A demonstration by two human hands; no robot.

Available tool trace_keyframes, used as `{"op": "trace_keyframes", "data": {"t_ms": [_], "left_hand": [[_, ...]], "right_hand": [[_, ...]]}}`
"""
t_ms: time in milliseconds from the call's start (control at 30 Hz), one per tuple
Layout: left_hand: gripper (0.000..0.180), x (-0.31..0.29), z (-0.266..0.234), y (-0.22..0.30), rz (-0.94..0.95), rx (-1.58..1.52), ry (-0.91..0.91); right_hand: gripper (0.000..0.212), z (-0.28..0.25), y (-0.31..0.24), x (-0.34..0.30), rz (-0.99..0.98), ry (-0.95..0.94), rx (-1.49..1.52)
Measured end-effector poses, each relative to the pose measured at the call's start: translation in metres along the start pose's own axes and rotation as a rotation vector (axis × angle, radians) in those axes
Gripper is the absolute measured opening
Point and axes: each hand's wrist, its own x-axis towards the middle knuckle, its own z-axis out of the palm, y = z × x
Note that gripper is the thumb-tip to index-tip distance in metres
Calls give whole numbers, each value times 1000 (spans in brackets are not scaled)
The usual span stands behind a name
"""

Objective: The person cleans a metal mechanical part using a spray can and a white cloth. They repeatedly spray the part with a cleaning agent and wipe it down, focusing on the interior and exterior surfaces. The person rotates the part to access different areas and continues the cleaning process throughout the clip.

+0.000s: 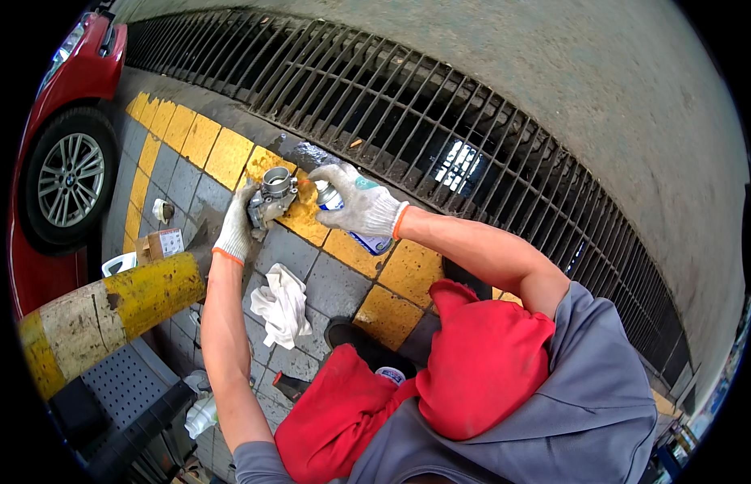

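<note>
At upper centre, the left hand (237, 216) grips a metal part (276, 184), the right hand (358, 199) a spray can (330, 198); probably spraying, next needing steady aim.

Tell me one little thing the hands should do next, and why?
Maybe the right hand should bring the spray can a tiny bit closer to the metal part. The left hand is gripping that part, its round opening shows, and the can's top is near it with a small gap between.
</note>
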Motion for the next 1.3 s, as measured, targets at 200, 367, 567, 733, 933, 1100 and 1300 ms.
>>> {"op": "trace_keyframes", "data": {"t_ms": [200, 367, 567, 733, 933, 1100, 1300], "left_hand": [[39, 18, -23, -18, 58, 46, 19], [72, 15, -10, -20, 160, 218, 97], [102, 5, -4, -22, 270, 251, 11], [105, 8, -4, -24, 352, 383, 52], [105, 6, 6, -20, 394, 593, 133], [103, 5, 5, -20, 294, 494, 131], [97, 9, 2, -23, 168, 280, 62]], "right_hand": [[69, 1, -30, -3, -14, -64, -5], [68, 11, -18, 6, -161, 30, -3], [67, 7, -16, 11, -139, 63, -16], [68, 4, -19, 7, -44, 16, -17], [67, 6, -9, 7, -22, 42, -50], [66, 8, -7, 9, -33, 43, -57], [68, 13, 2, 19, -29, 6, -102]]}}
